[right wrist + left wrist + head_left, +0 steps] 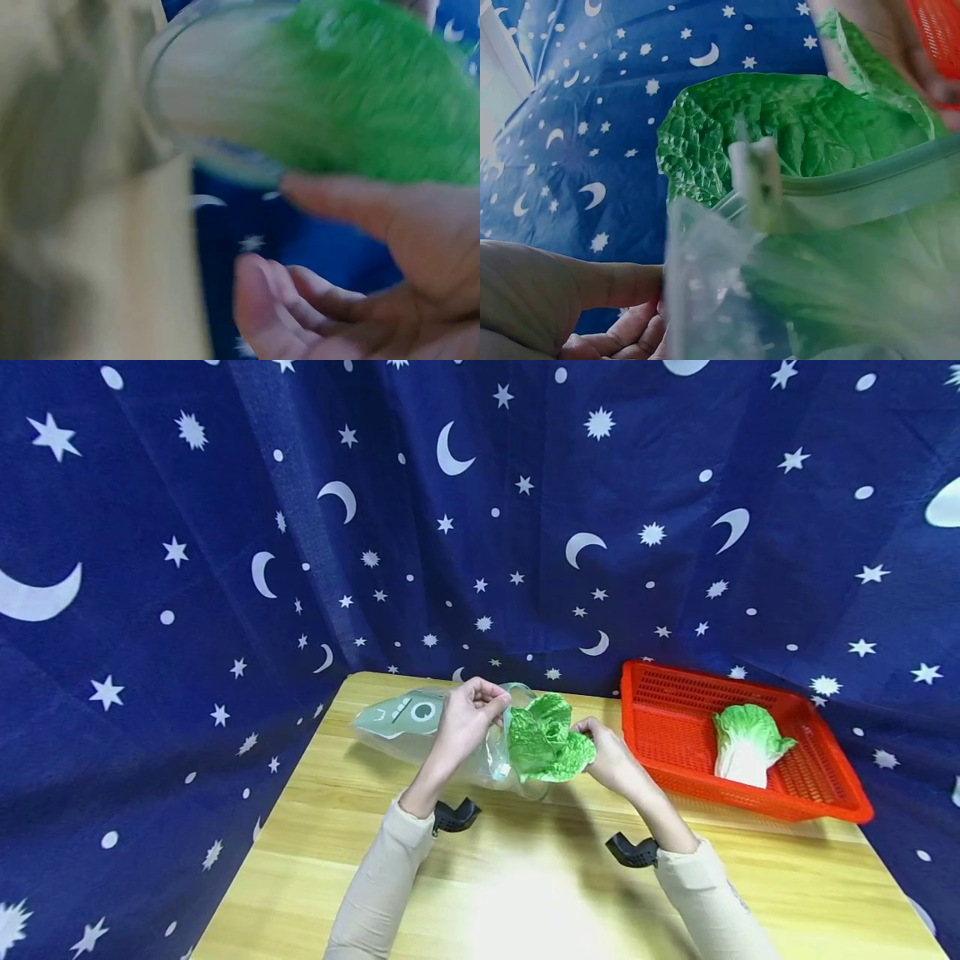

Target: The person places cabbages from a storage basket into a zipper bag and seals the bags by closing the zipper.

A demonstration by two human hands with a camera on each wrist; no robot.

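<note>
A clear zip bag (401, 718) with a cartoon face printed on its green-tinted end lies sideways on the table. My left hand (467, 714) pinches the edge of its mouth, near the whitish zip slider (757, 180). Within the opening sits a green Chinese cabbage (551, 739), its pale stem end inside the bag and its leaves sticking out to the right. My right hand (607, 758) is at those leaves. In the right wrist view the thumb (337, 199) lies along the cabbage, while the other fingers hang loosely bent below, apart from it.
A red perforated basket (667, 739) stands at the back right of the wooden table (337, 860). In it lies another Chinese cabbage (750, 743). Behind the table hangs a dark blue curtain (525, 543) with moons and stars.
</note>
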